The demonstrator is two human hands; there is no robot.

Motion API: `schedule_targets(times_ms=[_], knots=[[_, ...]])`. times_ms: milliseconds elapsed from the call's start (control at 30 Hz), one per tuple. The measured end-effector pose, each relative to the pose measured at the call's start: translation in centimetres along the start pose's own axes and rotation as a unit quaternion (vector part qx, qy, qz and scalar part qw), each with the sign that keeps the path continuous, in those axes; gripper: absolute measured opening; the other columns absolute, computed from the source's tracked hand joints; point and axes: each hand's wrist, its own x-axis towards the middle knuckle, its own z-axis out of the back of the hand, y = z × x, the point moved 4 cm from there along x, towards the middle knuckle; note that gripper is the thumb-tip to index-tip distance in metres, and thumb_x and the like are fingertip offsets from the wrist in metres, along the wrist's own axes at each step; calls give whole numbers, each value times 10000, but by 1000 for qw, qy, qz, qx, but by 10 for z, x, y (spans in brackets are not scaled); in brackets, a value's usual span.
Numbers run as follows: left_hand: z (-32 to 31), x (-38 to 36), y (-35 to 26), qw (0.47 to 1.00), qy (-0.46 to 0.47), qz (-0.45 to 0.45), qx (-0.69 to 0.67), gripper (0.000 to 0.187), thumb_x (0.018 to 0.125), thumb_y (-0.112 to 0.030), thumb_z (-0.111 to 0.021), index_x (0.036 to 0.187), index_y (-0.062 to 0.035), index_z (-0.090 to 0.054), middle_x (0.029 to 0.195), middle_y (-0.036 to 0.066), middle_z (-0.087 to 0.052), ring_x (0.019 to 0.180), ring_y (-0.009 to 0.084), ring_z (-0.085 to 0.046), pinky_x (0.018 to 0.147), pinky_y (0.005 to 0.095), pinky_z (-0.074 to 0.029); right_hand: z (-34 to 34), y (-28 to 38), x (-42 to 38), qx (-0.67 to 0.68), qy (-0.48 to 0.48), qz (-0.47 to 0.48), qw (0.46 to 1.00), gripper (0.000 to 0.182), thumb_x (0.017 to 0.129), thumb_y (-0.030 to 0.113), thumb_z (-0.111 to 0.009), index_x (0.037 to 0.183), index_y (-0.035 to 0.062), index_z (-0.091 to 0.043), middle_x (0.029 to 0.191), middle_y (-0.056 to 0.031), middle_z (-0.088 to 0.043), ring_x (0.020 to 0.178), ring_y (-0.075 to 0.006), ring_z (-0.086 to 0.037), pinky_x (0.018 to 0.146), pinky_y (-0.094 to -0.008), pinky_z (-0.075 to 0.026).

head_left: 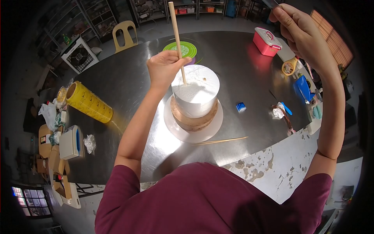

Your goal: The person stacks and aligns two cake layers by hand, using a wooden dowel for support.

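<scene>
My left hand [165, 69] is closed around a wooden dowel [176, 33], which stands nearly upright with its lower end at the top of a white cylinder [196, 99], likely foam. A small tan dowel end or hole [204, 79] shows in that top. Beneath the white cylinder is a brown round tier [193, 121], resting on a white round board [175, 130]. Raised at the upper right, my right hand [298, 29] grips a dark, flat-looking object [270, 3], mostly cut off by the frame's edge. Thin wooden sticks [220, 141] lie in front of the board.
On the dark metal table [132, 74] are a yellow film roll [90, 103], a white scale [70, 144], crumpled plastic [89, 143], a green turntable-like disc [189, 48], a blue wrapped item [241, 107], a pink box [267, 41] and a tape roll [288, 67].
</scene>
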Motion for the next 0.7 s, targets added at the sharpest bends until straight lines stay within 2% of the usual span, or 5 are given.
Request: schedule_targets(times_ms=[333, 433, 533, 633, 700], knots=[[4, 11, 13, 999, -40, 8, -1, 198, 738, -94, -743, 856, 47, -669, 698, 89, -672, 633, 97, -641, 575, 194, -525, 2, -4, 0, -17, 8, -60, 998, 248, 968, 201, -424, 837, 22, -535, 544, 47, -400, 461, -54, -400, 419, -214, -332], [7, 12, 7, 997, -65, 12, 46, 214, 725, -110, -759, 851, 36, -666, 682, 81, -666, 602, 84, -626, 551, 186, -511, 4, -6, -2, -15, 15, -4, 1000, 246, 967, 201, -426, 849, 20, -545, 542, 46, -404, 462, -53, -403, 419, -216, -333], [12, 13, 1, 995, -96, 16, 34, 219, 718, -123, -770, 834, 27, -661, 666, 72, -659, 583, 73, -614, 532, 178, -497, 5, -14, 4, -33, 8, -41, 999, 244, 966, 192, -425, 841, 22, -546, 545, 45, -405, 459, -48, -400, 416, -212, -326], [16, 19, 8, 995, -103, 0, -9, 206, 723, -118, -767, 821, 27, -657, 672, 68, -657, 587, 72, -612, 526, 175, -491, 9, -24, 5, 5, 19, -6, 1000, 252, 957, 197, -439, 848, 3, -557, 564, 12, -460, 483, -75, -442, 450, -236, -374], [14, 19, 10, 996, -79, 1, -43, 197, 737, -106, -753, 833, 34, -653, 696, 74, -660, 608, 82, -621, 532, 179, -498, 9, -47, 13, 17, 27, 75, 997, 326, 960, 328, -421, 891, 34, -542, 540, 58, -320, 449, -31, -310, 411, -208, -261]])
